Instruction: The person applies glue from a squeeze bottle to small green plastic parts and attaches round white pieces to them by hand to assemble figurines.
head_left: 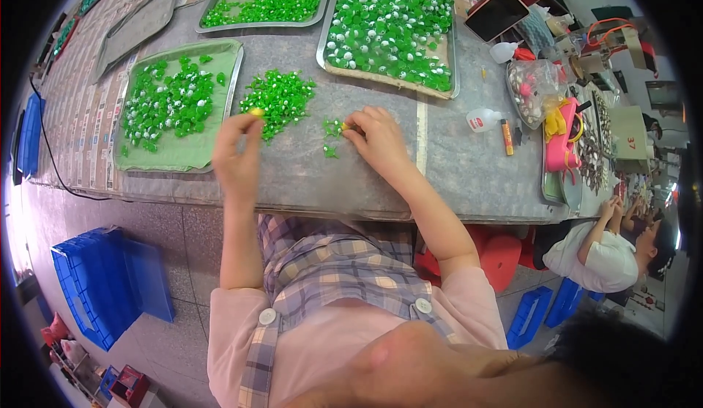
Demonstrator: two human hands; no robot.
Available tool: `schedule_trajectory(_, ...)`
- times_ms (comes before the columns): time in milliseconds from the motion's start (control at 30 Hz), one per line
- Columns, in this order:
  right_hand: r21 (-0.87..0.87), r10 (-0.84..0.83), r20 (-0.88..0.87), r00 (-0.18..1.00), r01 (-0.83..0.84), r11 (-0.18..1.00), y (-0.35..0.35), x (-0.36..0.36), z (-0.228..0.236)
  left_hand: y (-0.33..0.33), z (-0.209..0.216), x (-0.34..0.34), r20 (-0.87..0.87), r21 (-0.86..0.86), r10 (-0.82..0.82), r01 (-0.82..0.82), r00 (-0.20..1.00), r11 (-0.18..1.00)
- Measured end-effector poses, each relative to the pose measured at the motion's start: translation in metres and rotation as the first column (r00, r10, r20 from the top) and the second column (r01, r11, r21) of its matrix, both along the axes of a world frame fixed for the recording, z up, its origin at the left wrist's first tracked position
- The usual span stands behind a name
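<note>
My right hand (377, 141) is at the grey tabletop, thumb and fingertips pinched at a small green plastic piece (334, 127). Just below it lies another small green piece (330, 151). My left hand (238, 148) is raised at the near side of a heap of small green and white pieces (282, 97). Its fingers are drawn together and slightly blurred, and I cannot make out what is in them. Something yellow, like a finger cover, shows at the fingertips of both hands. To the left, a green-lined tray (209, 160) carries larger green and white pieces.
At the back stand two metal trays of green parts, one left (260, 25) and one right (388, 80). An empty tray (139, 27) lies far left. On the right are a white bottle (483, 120), an orange tube (507, 137) and a pink basket (562, 141). Another person (593, 258) sits there.
</note>
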State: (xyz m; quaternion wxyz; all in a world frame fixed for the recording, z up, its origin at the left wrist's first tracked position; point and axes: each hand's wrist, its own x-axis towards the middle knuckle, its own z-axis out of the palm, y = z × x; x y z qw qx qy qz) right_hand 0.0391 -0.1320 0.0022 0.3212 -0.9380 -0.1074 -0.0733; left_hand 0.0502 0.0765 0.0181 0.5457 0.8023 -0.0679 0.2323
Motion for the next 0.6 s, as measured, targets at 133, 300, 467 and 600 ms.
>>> schedule_trajectory(133, -0.018, 0.050, 0.096, 0.994, -0.048, 0.999, 0.000, -0.003, 0.001, -0.035, -0.005, -0.011, -0.063, 0.041, -0.201, 0.204, 0.977, 0.978)
schedule_trajectory(300, 0.011, 0.097, 0.136, 0.986, -0.100, 0.995, 0.001, -0.018, 0.019, -0.056, 0.001, -0.022, -0.389, -0.076, -0.369, 0.370, 0.844, 0.926)
schedule_trajectory(467, 0.078, 0.031, 0.038, 0.999, -0.034, 0.996, -0.018, -0.010, 0.008, -0.045, -0.007, -0.009, -0.347, -0.137, -0.243, 0.207, 0.906, 0.969)
schedule_trajectory(600, 0.100, 0.108, -0.020, 0.994, -0.105, 0.989, -0.012, 0.001, 0.006, -0.039, -0.008, -0.008, -0.352, -0.196, -0.203, 0.140, 0.914, 0.970)
